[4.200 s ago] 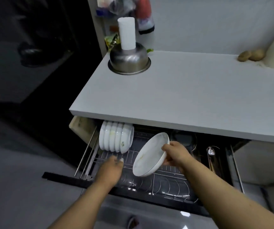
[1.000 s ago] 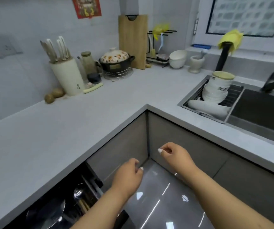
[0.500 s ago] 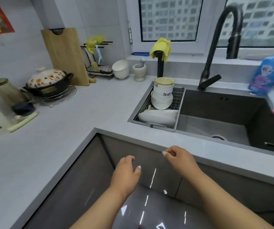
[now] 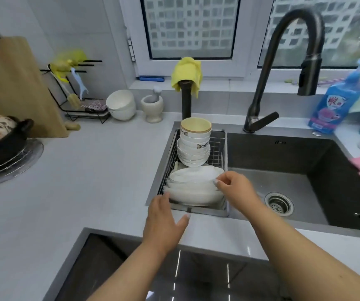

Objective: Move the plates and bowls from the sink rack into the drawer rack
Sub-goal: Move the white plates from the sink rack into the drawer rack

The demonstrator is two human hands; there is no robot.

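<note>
Roughly four plates (image 4: 193,187), two hands (image 4: 164,222).

Sink rack (image 4: 223,148) in sink (image 4: 318,170), left end; bowl stack (image 4: 194,146) at rack rear, plates (image 4: 194,187) in front; faucet (image 4: 287,61) behind sink; surface (image 4: 77,181) left

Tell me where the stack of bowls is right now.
In the head view, the stack of bowls stands at the far end of the sink rack, just behind the plates and left of the sink basin.

Left hand (image 4: 164,222) flat, fingers extended; right hand (image 4: 235,190) ahead, fingertips pinched together.
</note>
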